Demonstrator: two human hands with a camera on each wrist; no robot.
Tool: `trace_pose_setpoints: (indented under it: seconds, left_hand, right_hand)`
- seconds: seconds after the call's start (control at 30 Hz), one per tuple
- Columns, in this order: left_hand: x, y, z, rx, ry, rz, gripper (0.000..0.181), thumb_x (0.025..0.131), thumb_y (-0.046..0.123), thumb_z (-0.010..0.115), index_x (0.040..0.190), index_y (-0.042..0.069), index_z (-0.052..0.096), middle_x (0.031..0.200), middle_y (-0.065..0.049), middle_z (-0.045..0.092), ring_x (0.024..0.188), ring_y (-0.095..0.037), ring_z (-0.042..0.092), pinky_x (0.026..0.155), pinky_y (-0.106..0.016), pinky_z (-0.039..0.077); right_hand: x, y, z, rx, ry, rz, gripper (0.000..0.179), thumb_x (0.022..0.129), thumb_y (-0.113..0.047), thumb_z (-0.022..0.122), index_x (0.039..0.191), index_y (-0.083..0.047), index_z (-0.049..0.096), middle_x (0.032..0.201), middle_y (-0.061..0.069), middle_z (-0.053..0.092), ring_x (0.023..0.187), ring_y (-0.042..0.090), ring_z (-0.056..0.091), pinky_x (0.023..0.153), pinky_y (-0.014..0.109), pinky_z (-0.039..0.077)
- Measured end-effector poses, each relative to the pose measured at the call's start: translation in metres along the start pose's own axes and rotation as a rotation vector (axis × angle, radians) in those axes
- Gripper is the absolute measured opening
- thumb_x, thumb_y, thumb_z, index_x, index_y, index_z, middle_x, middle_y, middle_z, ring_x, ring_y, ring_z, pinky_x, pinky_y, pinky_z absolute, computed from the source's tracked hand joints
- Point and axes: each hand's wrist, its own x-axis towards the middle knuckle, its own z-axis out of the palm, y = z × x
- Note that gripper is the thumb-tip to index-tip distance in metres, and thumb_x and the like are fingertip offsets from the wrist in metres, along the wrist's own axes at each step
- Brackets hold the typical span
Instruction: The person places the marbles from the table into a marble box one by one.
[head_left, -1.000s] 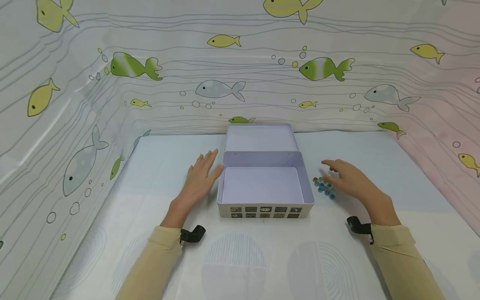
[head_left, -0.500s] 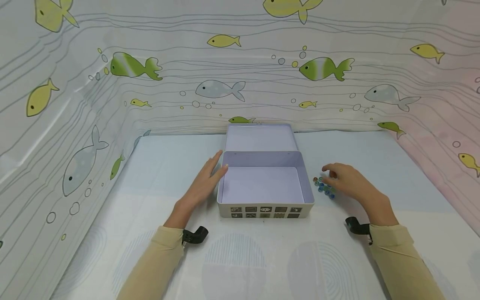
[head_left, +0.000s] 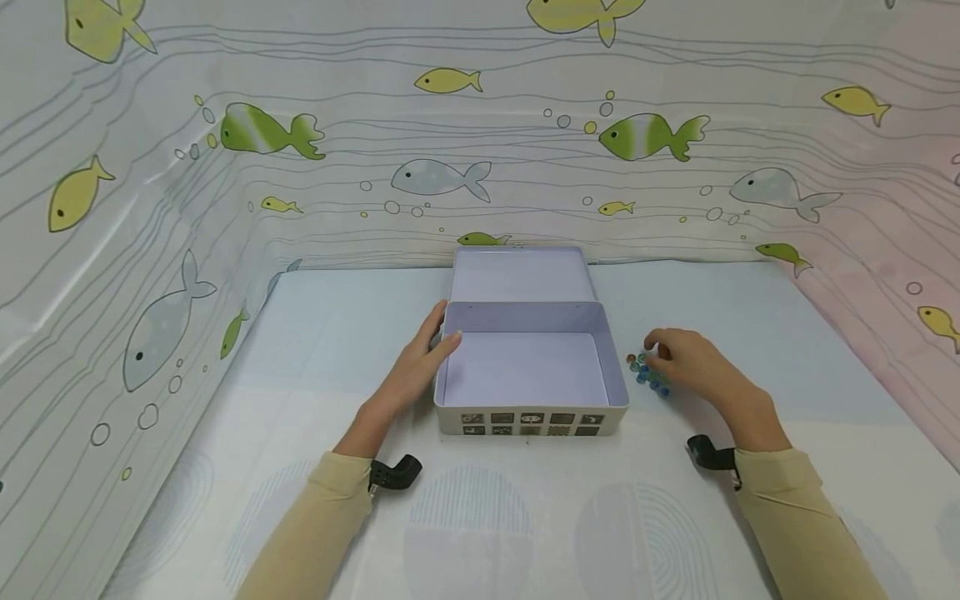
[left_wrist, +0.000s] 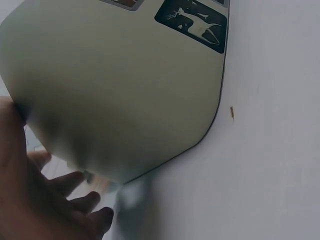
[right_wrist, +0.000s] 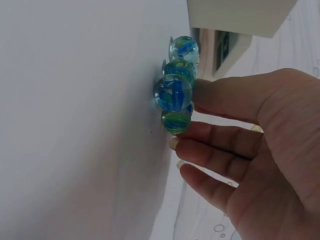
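A white metal box [head_left: 529, 422] with dark picture squares on its front stands with its hinged lid [head_left: 522, 275] tipped back. My left hand [head_left: 416, 365] holds the box's left wall, thumb over the rim and fingers outside. In the left wrist view the fingers [left_wrist: 75, 182] lie by the far corner. Blue, green and brownish glass marbles [head_left: 643, 373] lie right of the box. My right hand [head_left: 693, 361] curls over them. The right wrist view puts thumb and fingers around a marble cluster [right_wrist: 172, 93]; whether they pinch one is hidden.
A pale cloth covers the table [head_left: 525, 517]. Behind and at both sides rise walls draped in a fish-print sheet [head_left: 442, 133]. A black wrist camera [head_left: 396, 472] sits at the left cuff, another wrist camera [head_left: 708, 453] at the right.
My left hand has moved right onto the box's left wall, its thumb coming over the rim. The right hand's index finger has curled toward its thumb over the marbles.
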Motion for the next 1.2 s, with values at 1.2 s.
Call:
trace_pose_setpoints:
  seconds: [1.2]
  left_hand:
    - [-0.001, -0.003, 0.005, -0.095, 0.005, 0.042, 0.066, 0.102, 0.042, 0.042, 0.158, 0.044, 0.007, 0.167, 0.004, 0.016, 0.154, -0.024, 0.020, 0.123, -0.052, 0.023]
  right_hand:
    - [0.000, -0.002, -0.002, -0.007, 0.060, -0.002, 0.018, 0.089, -0.006, 0.061, 0.103, 0.002, 0.068, 0.084, 0.011, 0.061, 0.075, 0.023, 0.053, 0.062, 0.033, 0.045]
